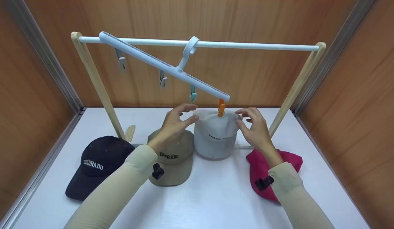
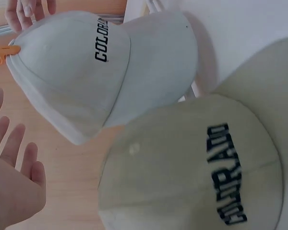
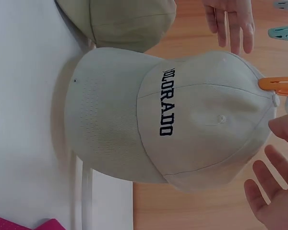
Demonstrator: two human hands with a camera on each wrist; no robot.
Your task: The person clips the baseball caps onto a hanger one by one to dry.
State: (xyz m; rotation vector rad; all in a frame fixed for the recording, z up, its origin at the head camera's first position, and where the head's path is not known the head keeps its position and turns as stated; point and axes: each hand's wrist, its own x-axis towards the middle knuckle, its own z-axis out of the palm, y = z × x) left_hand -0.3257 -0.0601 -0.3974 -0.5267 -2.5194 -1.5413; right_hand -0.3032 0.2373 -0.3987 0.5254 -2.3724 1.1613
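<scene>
Under orange clip [image 1: 221, 109], pale cap [image 1: 215, 148], head-view lettering [image 1: 217, 138] unclear

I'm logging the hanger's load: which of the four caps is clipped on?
The pale grey fabric cap, gripped by the orange plastic clip; the dark navy fabric cap, tan fabric cap and red fabric cap sit below, unclipped.

Both arms [image 1: 120, 184] reach forward, left hand [image 1: 174, 124] and right hand [image 1: 256, 128] facing each other, fingers [image 2: 13, 145] kinda loose and parted.
</scene>
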